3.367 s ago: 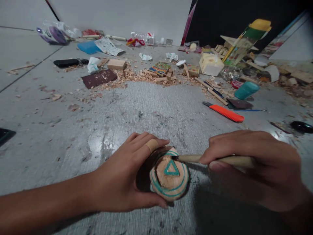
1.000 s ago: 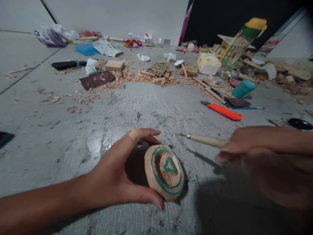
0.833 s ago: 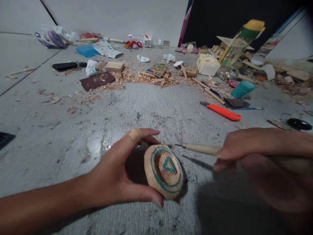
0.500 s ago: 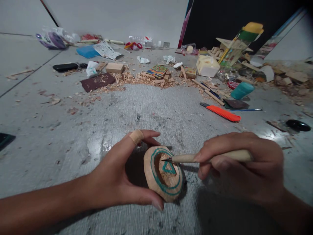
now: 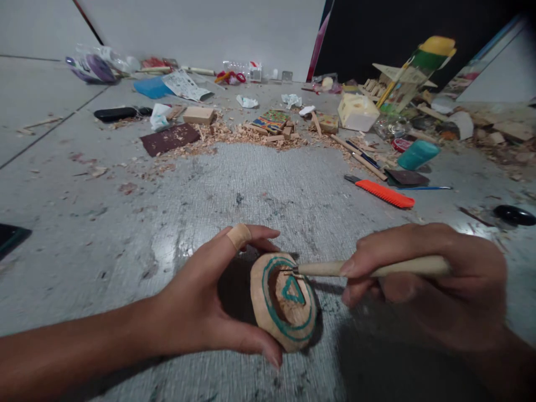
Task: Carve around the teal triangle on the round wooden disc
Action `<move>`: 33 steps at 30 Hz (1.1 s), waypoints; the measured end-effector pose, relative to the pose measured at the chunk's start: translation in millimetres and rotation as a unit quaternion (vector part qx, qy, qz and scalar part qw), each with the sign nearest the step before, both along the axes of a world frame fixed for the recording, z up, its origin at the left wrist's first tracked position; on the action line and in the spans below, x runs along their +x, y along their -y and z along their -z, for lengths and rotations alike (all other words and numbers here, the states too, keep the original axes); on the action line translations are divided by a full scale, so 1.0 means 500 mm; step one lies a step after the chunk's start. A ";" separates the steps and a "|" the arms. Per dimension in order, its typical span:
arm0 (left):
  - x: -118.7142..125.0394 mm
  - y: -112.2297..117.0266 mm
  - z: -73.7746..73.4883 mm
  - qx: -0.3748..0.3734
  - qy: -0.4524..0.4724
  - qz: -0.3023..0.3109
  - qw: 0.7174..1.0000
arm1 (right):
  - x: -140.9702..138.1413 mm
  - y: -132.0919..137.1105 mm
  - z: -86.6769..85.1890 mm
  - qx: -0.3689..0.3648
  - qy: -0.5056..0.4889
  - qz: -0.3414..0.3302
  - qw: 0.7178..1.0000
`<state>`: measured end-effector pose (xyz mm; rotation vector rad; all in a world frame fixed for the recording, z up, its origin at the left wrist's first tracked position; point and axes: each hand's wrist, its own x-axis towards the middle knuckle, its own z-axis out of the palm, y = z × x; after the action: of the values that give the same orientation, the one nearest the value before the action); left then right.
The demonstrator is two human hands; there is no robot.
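A round wooden piece (image 5: pixel 263 304) with a hollowed face stands tilted on the grey surface, marked with green rings and a green triangle inside the hollow. My left hand (image 5: pixel 205 296), a plaster on one finger, curves round its left side, thumb at the lower edge and fingers behind the top. Between the fingers and thumb of my right hand (image 5: pixel 435 285) is a carving tool (image 5: pixel 322 269) with a pale wooden handle. Its thin metal tip reaches into the hollow, just above the triangle; whether it touches the wood I cannot tell.
Wood shavings (image 5: pixel 234 137) and offcuts spread across the back. An orange cutter knife (image 5: pixel 385 194) lies to the right, near a teal bottle (image 5: pixel 419 154) and pencil-like sticks. A brown sandpaper sheet (image 5: pixel 170 139) is at the back left. A black oval object (image 5: pixel 514 215) sits far right.
The tool's tip has shifted slightly up and right inside the hollow, and my right hand has moved a little right. My left hand still curves round the wooden piece. The whole view has shifted slightly.
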<state>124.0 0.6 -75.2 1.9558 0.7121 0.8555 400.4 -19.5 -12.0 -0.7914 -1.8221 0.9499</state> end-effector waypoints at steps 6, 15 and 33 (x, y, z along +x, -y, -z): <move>-0.002 -0.001 0.003 0.010 -0.008 -0.010 1.000 | -0.004 -0.007 0.005 0.017 0.010 -0.014 1.000; -0.002 -0.002 0.003 0.009 -0.020 0.002 1.000 | 0.000 -0.008 0.002 0.037 0.022 -0.024 0.999; 0.023 -0.010 -0.027 0.135 -0.202 0.042 0.969 | 0.016 0.008 -0.028 0.077 0.136 0.055 0.986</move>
<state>135.4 5.5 -61.5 2.4259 0.7680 0.5236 408.3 -23.5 2.2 -0.9496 -2.0350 0.6441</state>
